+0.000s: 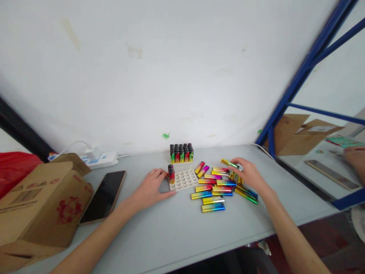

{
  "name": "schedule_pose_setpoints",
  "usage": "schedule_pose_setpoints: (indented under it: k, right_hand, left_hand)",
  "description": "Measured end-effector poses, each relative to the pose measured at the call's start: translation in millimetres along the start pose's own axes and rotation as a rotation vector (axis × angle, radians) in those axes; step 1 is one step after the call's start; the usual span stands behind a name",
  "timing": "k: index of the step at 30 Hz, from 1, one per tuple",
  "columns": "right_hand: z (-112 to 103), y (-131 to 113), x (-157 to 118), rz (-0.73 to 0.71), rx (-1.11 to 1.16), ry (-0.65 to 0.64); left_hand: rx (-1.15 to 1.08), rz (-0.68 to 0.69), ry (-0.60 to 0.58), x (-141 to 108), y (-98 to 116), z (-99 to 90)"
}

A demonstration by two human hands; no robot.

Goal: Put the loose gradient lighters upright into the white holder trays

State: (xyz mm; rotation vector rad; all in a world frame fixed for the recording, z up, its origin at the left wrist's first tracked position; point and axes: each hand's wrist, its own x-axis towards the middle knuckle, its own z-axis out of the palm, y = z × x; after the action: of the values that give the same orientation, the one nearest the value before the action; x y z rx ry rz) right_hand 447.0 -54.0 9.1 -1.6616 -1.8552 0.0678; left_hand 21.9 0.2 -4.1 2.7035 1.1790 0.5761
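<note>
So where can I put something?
Bare table shows between the white tray and the front edge, and between the phone and your left hand. It's crowded right of the tray, where shiny pieces lie by your right hand.

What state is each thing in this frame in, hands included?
White tray, mostly empty sockets
Lighters in the tray, upright along its left end
Lighters behind the tray, upright in rows, black tops up
Shiny casings, lying loose, scattered
Left hand, spread at the tray's left end
Right hand, pinching a gold-green casing
Phone, flat, screen dark
Power strip, charger plugged in
Cardboard box, one flap raised
</note>
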Motion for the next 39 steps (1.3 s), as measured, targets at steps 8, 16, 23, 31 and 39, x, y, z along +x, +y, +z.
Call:
schedule_pose_setpoints:
  k: [8, 16, 23, 31, 39]
  right_hand:
    - [24, -72, 54, 0.044, 0.513, -0.006]
    - [67, -153, 62, 0.019, 1.088, -0.396]
    - [105, -161, 41, -0.020, 1.004, -0.371]
    - [121, -152, 40, -0.023, 0.536, -0.115]
    - [115, -162, 35, 0.006, 0.458, -0.074]
  left_hand:
    - [-0.022, 0.024, 0.020, 1, 0, -1.5]
    - [-0.021, 0.019, 0.013, -1, 5, -3.1]
    - [-0.018, 0.031, 0.017, -2, 3, -0.5]
    - [-0.031, 0.032, 0.036, -3, 1, 1.7]
    - [-0.020, 0.037, 0.032, -3, 2, 0.3]
